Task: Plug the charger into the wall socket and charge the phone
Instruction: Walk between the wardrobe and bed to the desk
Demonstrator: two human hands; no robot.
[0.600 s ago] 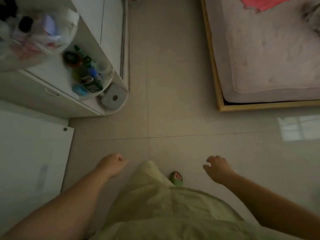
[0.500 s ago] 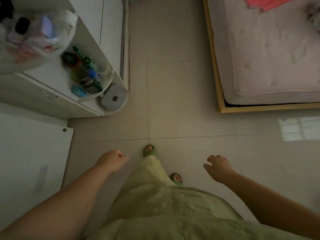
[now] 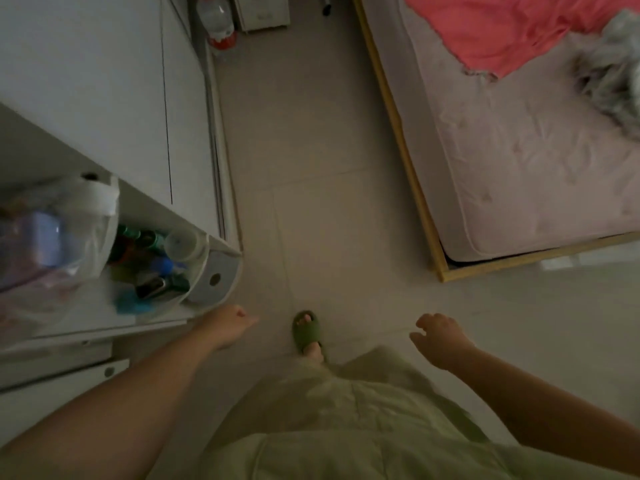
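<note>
Between cabinet and bed, tiled floor

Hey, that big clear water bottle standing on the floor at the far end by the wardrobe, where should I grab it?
Grip the water bottle around its upper body, coming from the open floor side to its right, since the wardrobe stands close on its left. It looks upright, with a red band at its base. Its neck and cap are cut off at the top edge, so a neck grip cannot be judged. Both hands look empty.
</note>
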